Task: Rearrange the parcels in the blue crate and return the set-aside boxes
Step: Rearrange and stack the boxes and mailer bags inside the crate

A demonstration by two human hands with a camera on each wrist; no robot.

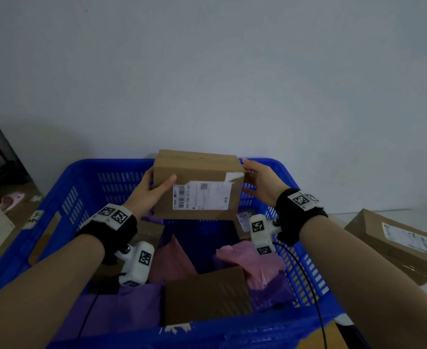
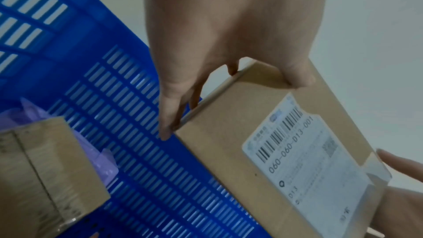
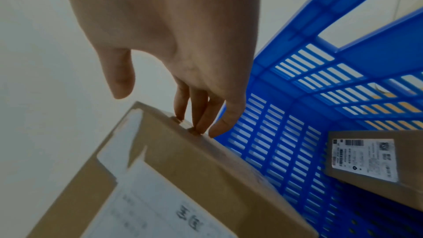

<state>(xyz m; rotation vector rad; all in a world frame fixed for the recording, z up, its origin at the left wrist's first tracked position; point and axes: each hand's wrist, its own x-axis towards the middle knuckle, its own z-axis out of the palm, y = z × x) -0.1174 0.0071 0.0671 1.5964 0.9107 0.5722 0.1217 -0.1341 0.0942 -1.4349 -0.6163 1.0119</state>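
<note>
Over the far end of the blue crate (image 1: 94,164) hangs a brown cardboard box (image 1: 197,170) with a white shipping label facing me. My left hand (image 1: 152,190) grips its left edge, thumb on the labelled face and fingers behind. My right hand (image 1: 260,182) is at the box's right edge. In the left wrist view the left hand (image 2: 228,24) pinches the box (image 2: 217,151) above the slatted crate wall (image 2: 137,133). In the right wrist view the right hand's (image 3: 171,33) straight fingers touch the box's (image 3: 194,169) side, thumb held off it.
Inside the crate lie pink bags (image 1: 247,255), purple bags (image 1: 132,306), a dark brown box (image 1: 205,295) at the near end and a small labelled box (image 3: 366,158) by the right wall. Another labelled cardboard box (image 1: 393,245) sits outside to the right. A grey wall stands behind.
</note>
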